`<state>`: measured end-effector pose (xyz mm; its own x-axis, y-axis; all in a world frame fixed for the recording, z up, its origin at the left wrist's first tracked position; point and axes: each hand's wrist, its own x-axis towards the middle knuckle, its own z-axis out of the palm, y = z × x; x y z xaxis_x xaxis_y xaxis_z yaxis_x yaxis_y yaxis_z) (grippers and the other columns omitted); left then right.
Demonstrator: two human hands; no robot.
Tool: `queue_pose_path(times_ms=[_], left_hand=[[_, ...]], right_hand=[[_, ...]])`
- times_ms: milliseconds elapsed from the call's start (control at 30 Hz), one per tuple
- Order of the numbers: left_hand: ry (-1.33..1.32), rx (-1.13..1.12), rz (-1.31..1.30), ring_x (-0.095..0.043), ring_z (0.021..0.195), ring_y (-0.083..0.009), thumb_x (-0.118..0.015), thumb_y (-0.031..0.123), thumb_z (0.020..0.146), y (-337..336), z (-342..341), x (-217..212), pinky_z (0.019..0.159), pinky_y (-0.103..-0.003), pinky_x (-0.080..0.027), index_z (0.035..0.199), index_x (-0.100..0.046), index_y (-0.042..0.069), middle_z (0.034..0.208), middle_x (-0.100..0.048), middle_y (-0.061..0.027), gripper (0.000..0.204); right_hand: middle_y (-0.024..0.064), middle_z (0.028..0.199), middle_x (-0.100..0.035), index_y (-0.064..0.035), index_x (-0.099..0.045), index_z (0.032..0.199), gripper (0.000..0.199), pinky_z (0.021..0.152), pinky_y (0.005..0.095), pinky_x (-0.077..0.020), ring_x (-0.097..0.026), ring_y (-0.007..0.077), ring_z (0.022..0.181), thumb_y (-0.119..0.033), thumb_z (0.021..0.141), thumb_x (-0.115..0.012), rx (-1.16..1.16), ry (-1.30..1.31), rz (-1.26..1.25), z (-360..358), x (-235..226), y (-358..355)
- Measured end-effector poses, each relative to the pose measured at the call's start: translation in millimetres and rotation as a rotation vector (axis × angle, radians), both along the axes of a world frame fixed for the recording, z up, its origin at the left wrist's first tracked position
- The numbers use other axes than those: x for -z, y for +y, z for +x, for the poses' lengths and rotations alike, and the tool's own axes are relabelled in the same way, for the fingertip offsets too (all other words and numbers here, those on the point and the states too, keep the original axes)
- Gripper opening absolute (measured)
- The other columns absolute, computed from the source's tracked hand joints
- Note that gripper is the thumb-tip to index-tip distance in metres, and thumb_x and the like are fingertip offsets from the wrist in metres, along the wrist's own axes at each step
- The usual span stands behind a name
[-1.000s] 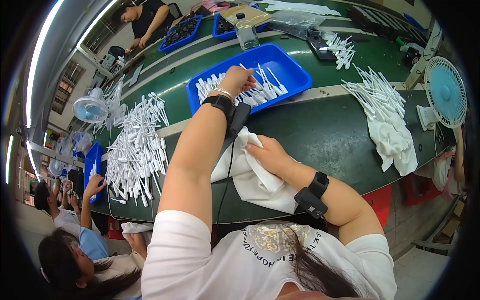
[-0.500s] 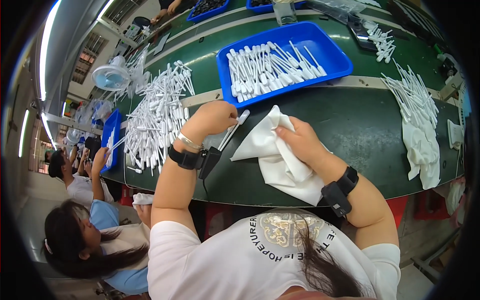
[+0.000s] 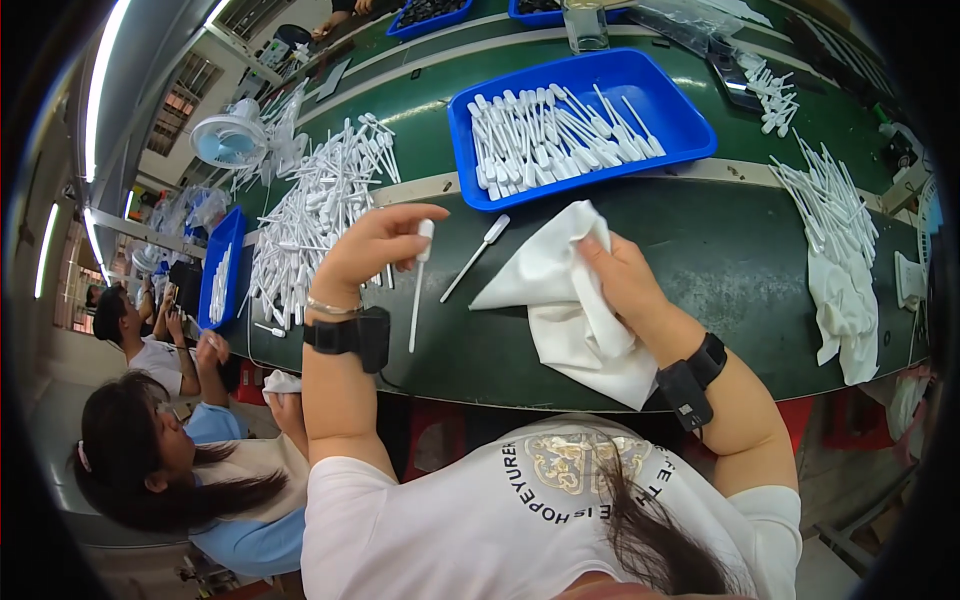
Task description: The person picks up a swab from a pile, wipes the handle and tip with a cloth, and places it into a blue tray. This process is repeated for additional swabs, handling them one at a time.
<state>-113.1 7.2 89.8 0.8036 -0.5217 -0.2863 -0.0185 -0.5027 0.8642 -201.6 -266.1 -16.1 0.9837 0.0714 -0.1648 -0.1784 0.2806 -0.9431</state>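
Note:
Between the thumb and forefinger of my left hand (image 3: 378,248) is a white stick (image 3: 417,300), pinched at its thick oblong head, its thin stem pointing down toward my body. Just right of it, a second white stick (image 3: 474,262) lies slantwise on the green table, untouched. My right hand (image 3: 632,280) is closed on a crumpled white cloth (image 3: 575,318), thumb on top; the cloth's lower part spreads over the table. Beyond both hands, a blue tray (image 3: 690,135) holds many similar sticks, mostly side by side.
A large loose pile of white sticks (image 3: 318,215) covers the table's left. At the far right, more sticks (image 3: 828,195) lie beside another white cloth (image 3: 842,310). Behind the tray stands a glass jar (image 3: 586,26). A co-worker (image 3: 190,470) sits close on my left.
My left hand has moved left and turned, holding one white stick apart from the one on the table. My right hand still grips the cloth, almost in place.

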Motion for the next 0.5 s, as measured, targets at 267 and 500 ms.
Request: queue_pose_path(times_ms=[267, 500], left_hand=[[0.35, -0.32, -1.075, -0.057, 0.063, -0.0122, -0.054, 0.005, 0.083, -84, -46, 52, 0.053, -0.022, -0.046, 0.089, -0.049, 0.006, 0.079, -0.059, -0.0089, 0.008], [0.302, -0.201, -0.648, -0.058, 0.07, -0.0115, -0.058, 0.005, 0.081, -126, -67, 97, 0.061, -0.023, -0.047, 0.093, -0.054, 0.0, 0.083, -0.06, -0.0064, 0.014]], right_hand=[[0.0107, 0.105, -0.057, 0.0, -0.042, 0.119, 0.039, 0.076, 0.0304, -0.0488, -0.059, 0.0177, 0.089, -0.029, 0.094, -0.036, 0.19, -0.068, 0.613, 3, -19, -11], [0.009, 0.098, -0.058, -0.001, -0.046, 0.115, 0.034, 0.069, 0.0274, -0.0471, -0.056, 0.0126, 0.079, -0.026, 0.092, -0.043, 0.251, 0.019, 0.142, -2, -20, -5]])
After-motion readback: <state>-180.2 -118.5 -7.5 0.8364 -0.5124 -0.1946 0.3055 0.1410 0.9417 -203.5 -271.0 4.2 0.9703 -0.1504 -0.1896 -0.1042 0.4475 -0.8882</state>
